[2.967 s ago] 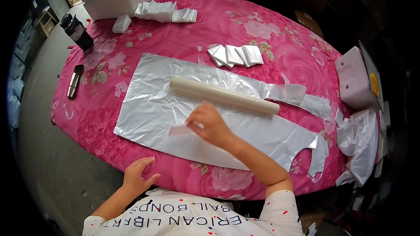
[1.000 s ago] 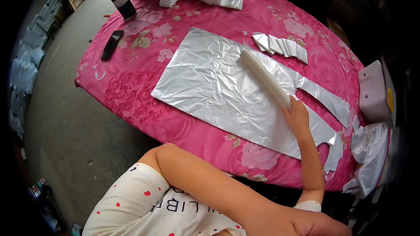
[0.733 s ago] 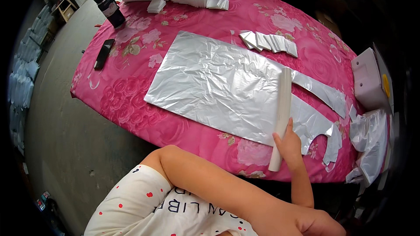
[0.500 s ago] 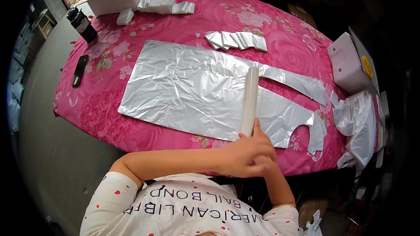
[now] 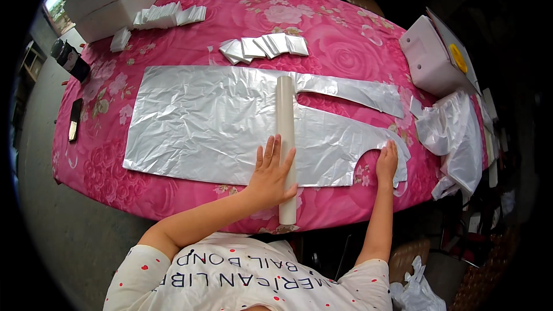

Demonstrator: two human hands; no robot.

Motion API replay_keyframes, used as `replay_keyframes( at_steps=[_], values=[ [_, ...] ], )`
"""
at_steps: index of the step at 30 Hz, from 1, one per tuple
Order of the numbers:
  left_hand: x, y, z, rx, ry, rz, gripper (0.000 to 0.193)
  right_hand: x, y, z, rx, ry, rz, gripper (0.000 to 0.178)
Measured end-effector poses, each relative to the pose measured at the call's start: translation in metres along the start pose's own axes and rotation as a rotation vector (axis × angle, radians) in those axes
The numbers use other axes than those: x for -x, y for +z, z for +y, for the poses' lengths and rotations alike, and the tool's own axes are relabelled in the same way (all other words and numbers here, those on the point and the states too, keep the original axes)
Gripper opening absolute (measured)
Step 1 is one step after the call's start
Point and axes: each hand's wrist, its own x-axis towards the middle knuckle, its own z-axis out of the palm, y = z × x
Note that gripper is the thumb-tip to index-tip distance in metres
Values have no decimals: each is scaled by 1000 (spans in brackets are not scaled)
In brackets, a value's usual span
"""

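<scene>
A large silvery plastic bag [image 5: 196, 121] lies flat and creased across the table, with strap-like ends and curved cut-outs on its right side. Across its middle rests a pale, straight tube [image 5: 285, 103], running from the far side to the table's near edge. My left hand [image 5: 268, 175] lies on the tube's near half with fingers spread. At the bag's near right strap, my right hand [image 5: 386, 164] lies with its fingers stretched out and close together, touching the silvery plastic. Beyond the bag, several folded silvery squares [image 5: 265, 47] overlap in a row.
A pink floral cloth [image 5: 340, 57] covers the table. White foam boxes [image 5: 115, 14], more folded packets [image 5: 167, 15], a dark bottle [image 5: 70, 60] and a black phone-like object [image 5: 75, 120] stand or lie at left. At right are a white box [image 5: 429, 55] and crumpled clear plastic [image 5: 455, 138].
My hands have parted: the right has moved right to the bag's strap, while the left has opened out on the tube. The tube now lies nearer, past the bag's near edge. The view has shifted.
</scene>
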Motion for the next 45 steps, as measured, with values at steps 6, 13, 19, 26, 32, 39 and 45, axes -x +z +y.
replay_keyframes(
  at_steps=[6,13,19,26,32,39,45],
  values=[
    [0,12,3,-59,-17,47,82,12,-9,35,35,93,130,28],
    [-3,9,5,-2,43,40,77,16,-36,-6,54,25,352,9],
    [-8,-13,8,819,132,-46,64,38,-60,-160,-852,113,-50,9],
    [4,-65,-46,1327,-405,-418,33,104,-84,-283,-860,-436,-431,22],
    [81,-144,-189,1118,-770,-94,19,133,-92,-260,-264,-181,-359,36],
    [92,-177,-228,55,-387,305,18,156,-69,-257,-244,22,-686,49],
    [12,-90,-110,137,164,265,38,156,-71,-254,-225,33,-721,48]
  ],
)
